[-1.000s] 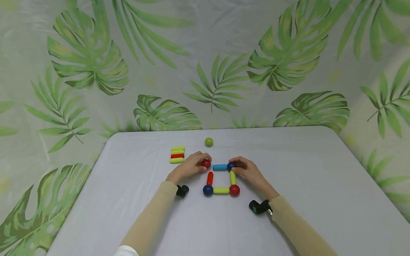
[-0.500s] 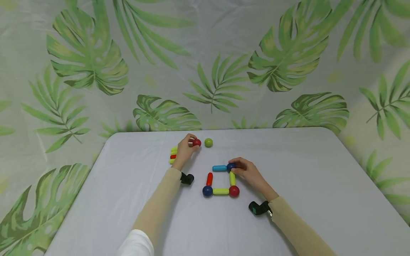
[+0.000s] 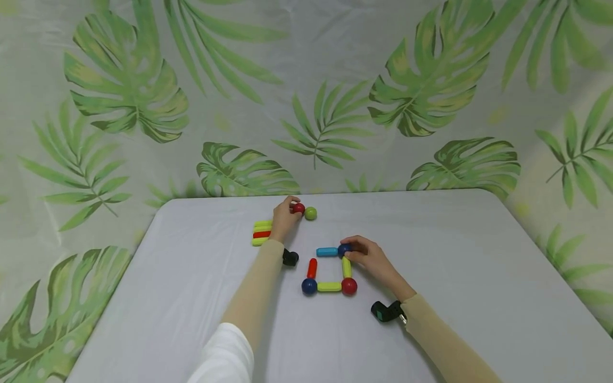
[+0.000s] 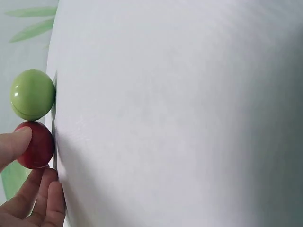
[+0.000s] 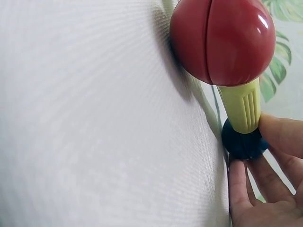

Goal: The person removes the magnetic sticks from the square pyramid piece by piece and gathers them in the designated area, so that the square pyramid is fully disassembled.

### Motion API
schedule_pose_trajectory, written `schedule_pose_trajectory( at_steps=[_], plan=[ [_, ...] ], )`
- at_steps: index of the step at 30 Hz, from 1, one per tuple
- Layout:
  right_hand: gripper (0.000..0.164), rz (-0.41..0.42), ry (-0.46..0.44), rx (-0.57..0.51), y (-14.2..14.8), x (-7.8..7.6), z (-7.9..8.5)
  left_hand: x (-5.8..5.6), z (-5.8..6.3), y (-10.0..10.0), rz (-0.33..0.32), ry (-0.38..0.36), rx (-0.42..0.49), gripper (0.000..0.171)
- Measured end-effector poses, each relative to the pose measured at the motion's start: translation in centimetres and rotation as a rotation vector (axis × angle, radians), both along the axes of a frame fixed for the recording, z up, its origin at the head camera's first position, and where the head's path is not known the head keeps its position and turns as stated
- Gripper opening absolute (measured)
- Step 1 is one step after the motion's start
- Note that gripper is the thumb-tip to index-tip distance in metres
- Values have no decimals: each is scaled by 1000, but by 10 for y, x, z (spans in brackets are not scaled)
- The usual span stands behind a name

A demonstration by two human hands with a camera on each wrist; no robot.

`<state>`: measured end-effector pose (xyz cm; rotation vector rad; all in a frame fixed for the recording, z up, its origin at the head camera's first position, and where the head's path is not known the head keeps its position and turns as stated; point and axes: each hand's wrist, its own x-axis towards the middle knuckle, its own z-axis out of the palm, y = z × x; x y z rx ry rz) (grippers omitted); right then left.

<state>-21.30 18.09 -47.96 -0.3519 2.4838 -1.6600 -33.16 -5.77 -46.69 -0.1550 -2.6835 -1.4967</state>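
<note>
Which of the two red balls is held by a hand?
The farther red ball, beside the green ball: the left hand pinches it. The nearer red ball, touching two yellow rods, has no hand on it.

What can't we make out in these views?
- Head: right ends of the loose sticks, behind the left hand.
- Left wrist: part of the held red ball, behind the thumb.
- Right wrist: top of the near red ball, cut by the top edge; part of the blue ball, behind the yellow stick; rest of the right hand, past the right edge.
</note>
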Motion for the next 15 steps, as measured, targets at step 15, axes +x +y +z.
schedule_pose_trajectory(
  at_steps=[15],
  plan=[
    [31,6,-12,0,-11,16,35,56,1,2,-537,-64,-59,25]
  ],
)
